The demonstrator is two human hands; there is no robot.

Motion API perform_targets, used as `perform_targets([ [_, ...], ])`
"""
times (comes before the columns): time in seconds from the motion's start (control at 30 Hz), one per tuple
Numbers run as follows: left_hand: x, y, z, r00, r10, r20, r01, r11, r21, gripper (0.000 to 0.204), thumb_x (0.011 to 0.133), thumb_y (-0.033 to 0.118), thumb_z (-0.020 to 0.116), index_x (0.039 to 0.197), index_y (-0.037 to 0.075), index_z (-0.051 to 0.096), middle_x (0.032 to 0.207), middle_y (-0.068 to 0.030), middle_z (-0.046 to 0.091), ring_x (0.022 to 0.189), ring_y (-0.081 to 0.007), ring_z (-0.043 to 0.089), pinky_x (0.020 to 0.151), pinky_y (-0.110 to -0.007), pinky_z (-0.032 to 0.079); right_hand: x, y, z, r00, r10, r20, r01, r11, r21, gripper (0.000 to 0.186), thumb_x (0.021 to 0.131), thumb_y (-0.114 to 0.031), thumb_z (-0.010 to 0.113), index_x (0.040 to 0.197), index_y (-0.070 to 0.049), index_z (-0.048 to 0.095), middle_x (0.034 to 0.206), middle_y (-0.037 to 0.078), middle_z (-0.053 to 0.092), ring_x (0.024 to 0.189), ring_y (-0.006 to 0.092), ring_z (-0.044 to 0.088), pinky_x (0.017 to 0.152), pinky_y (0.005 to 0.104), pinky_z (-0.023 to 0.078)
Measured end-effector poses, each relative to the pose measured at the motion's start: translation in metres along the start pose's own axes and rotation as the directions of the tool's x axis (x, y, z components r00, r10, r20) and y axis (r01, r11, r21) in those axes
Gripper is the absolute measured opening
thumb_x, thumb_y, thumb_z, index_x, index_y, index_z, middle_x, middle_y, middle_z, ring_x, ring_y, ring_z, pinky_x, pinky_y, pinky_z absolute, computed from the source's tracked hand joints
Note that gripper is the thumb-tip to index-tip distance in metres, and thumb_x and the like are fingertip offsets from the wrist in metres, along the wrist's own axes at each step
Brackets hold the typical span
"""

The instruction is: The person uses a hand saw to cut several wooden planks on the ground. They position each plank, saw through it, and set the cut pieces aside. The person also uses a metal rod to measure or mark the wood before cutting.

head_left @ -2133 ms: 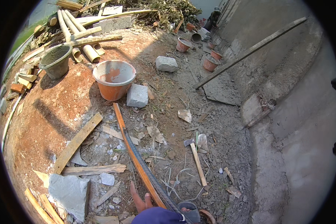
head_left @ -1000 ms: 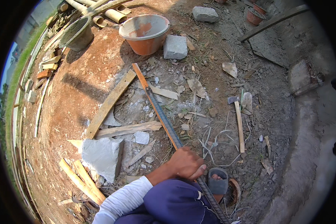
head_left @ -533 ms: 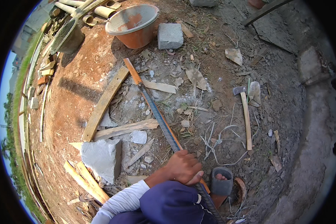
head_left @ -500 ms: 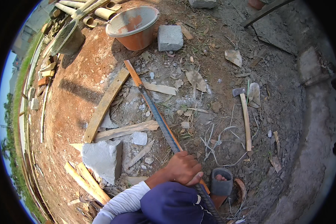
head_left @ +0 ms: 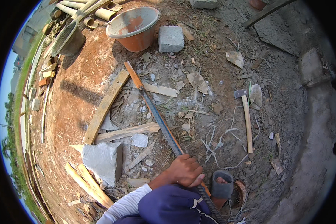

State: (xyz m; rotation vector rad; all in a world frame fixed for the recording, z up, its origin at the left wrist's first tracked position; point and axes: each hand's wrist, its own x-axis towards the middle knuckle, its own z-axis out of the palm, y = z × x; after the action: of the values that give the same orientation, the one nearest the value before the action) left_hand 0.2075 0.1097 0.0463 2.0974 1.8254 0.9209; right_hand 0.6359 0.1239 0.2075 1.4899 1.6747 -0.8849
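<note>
My left hand comes in from the lower left in a white sleeve. Its fingers are wrapped round a long ribbed steel bar, with an orange-brown wooden strip running along it. The strip's far end extends past the bar, close to a weathered plank. The bar's near end runs down past my dark blue trouser knee. Beside the hand, to its right, is a foot in a dark grey sandal. My right hand is out of sight.
A hatchet lies on the right among white plastic straps. A pale stone block and split wood lie on the left. Beyond stand an orange tub, a grey block and a dark bucket.
The left forearm and hand have shifted very slightly to the right, still gripping the bar. The surroundings look the same.
</note>
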Motion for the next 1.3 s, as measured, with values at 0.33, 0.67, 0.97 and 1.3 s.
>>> perform_targets([
  [0.33,-0.013,0.001,0.011,0.999,-0.036,0.017,0.036,0.999,-0.026,0.031,0.09,0.032,0.063,0.069,0.011,0.056,0.067,-0.0046,0.059,0.063,-0.0256,0.058,0.065,-0.04,0.043,0.036,0.067,0.056,0.98,-0.198,-0.028,0.192,0.97,-0.15,0.033,0.082,-0.029,0.078,0.084,0.003,0.072,0.075,0.022,0.07,0.067,0.0381,0.066,0.063,0.0521,0.051],
  [0.67,-0.018,-0.002,0.027,0.994,-0.039,-0.098,0.038,0.999,-0.013,0.032,0.09,0.032,0.063,0.067,0.01,0.058,0.064,-0.005,0.059,0.063,-0.0263,0.059,0.067,-0.04,0.046,0.06,0.088,0.061,0.948,-0.299,-0.106,0.302,0.953,0.009,0.048,0.085,-0.033,0.074,0.062,0.007,0.059,0.056,0.017,0.052,0.054,0.0326,0.051,0.056,0.0527,0.04],
  [0.97,-0.019,-0.003,0.034,0.996,-0.037,-0.082,0.036,0.999,-0.017,0.029,0.091,0.031,0.062,0.069,0.012,0.055,0.067,-0.0035,0.057,0.064,-0.024,0.057,0.065,-0.039,0.043,0.063,0.073,0.069,0.975,-0.202,-0.096,0.21,0.973,0.094,0.029,0.083,-0.014,0.07,0.065,0.008,0.061,0.055,0.016,0.058,0.051,0.0273,0.055,0.051,0.0506,0.042],
  [1.3,-0.019,0.005,0.031,0.998,-0.054,-0.013,0.054,0.998,0.023,0.03,0.093,0.032,0.062,0.071,0.011,0.06,0.07,-0.0036,0.06,0.071,-0.0233,0.06,0.071,-0.038,0.044,0.065,0.095,0.086,0.992,-0.118,-0.055,0.11,0.987,-0.121,0.032,0.085,-0.03,0.074,0.092,0.001,0.075,0.081,0.027,0.071,0.077,0.0463,0.069,0.072,0.054,0.055],
])
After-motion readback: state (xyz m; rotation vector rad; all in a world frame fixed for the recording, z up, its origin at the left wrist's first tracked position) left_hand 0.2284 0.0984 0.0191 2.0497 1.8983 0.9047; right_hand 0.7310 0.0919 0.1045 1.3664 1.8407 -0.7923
